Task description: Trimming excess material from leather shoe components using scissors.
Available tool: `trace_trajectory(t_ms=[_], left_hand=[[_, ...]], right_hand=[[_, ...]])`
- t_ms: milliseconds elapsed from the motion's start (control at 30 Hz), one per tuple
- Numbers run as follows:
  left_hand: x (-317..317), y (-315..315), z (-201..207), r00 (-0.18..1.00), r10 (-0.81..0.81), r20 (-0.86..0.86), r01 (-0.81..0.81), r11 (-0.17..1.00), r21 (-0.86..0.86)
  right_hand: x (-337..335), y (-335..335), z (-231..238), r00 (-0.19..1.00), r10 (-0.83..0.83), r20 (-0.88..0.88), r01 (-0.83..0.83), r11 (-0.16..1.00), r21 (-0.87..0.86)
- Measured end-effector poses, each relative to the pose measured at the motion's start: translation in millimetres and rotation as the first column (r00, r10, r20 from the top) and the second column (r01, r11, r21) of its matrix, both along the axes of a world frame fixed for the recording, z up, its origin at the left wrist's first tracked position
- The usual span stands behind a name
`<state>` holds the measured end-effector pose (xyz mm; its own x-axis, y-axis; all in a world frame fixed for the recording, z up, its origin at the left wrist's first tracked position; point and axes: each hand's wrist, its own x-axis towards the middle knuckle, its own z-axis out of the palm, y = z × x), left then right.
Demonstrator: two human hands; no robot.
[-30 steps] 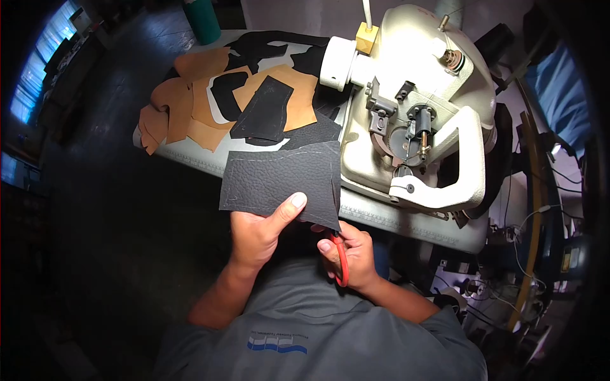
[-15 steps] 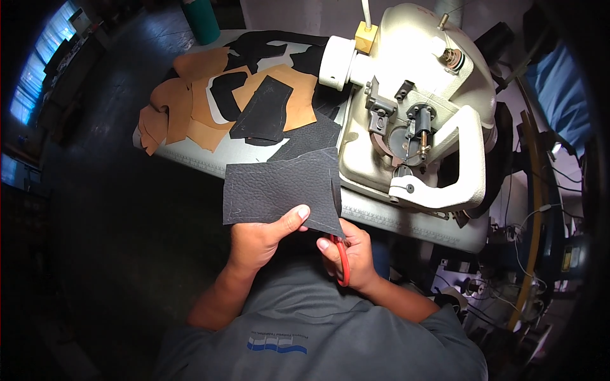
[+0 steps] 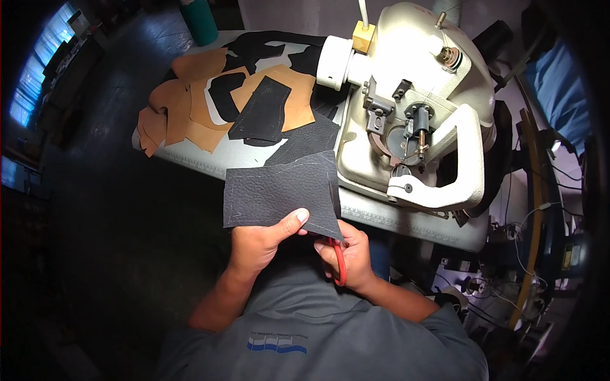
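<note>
A black grained leather piece (image 3: pixel 279 193) with pale marking lines is held up in front of me. My left hand (image 3: pixel 264 238) pinches its lower edge, the thumb on top and the fingers underneath. At the piece's lower right corner, my right hand (image 3: pixel 352 257) is closed around red-handled scissors (image 3: pixel 340 267). The leather hides the blades, so how far they are apart does not show. Beyond it, more black leather (image 3: pixel 308 140) lies on the worktable (image 3: pixel 406 225).
A cream leather machine (image 3: pixel 406 82) stands on the table at right. Tan leather pieces (image 3: pixel 210 127) and a black cut piece (image 3: pixel 262 111) are heaped at the back left. A green cylinder (image 3: pixel 200 22) rises behind them. A ruled strip runs along the table's front edge.
The scissors handle has swung slightly to the left with my right hand. My left hand and the leather have barely shifted.
</note>
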<state>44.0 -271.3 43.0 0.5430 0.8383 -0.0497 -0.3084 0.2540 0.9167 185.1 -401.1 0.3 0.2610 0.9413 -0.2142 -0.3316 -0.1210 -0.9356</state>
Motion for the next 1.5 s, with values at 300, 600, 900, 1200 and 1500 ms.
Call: trace_trajectory(t_ms=[300, 600, 900, 1200, 1500], left_hand=[[-2, -7, -2, 0.998, 0.014, -0.064, -0.016, 0.999, -0.031], [-2, -7, -5, 0.999, -0.001, -0.047, 0.000, 1.000, -0.022], [-7, -13, -8, 0.999, -0.022, -0.034, 0.019, 0.998, -0.064], [-3, -16, -10, 1.000, 0.000, -0.025, -0.002, 0.994, -0.108], [-5, -16, -10, 0.999, 0.004, -0.041, -0.008, 0.993, -0.116]], right_hand=[[-1, 5, -1, 1.000, -0.022, -0.021, 0.024, 0.997, 0.073], [1, 2, -5, 1.000, 0.007, 0.001, -0.007, 0.998, 0.062], [2, 5, -9, 0.998, 0.004, -0.064, 0.002, 0.996, 0.084], [3, 5, -7, 1.000, 0.016, -0.015, -0.014, 0.997, 0.081], [9, 4, -23, 0.994, 0.017, -0.105, -0.008, 0.997, 0.081]])
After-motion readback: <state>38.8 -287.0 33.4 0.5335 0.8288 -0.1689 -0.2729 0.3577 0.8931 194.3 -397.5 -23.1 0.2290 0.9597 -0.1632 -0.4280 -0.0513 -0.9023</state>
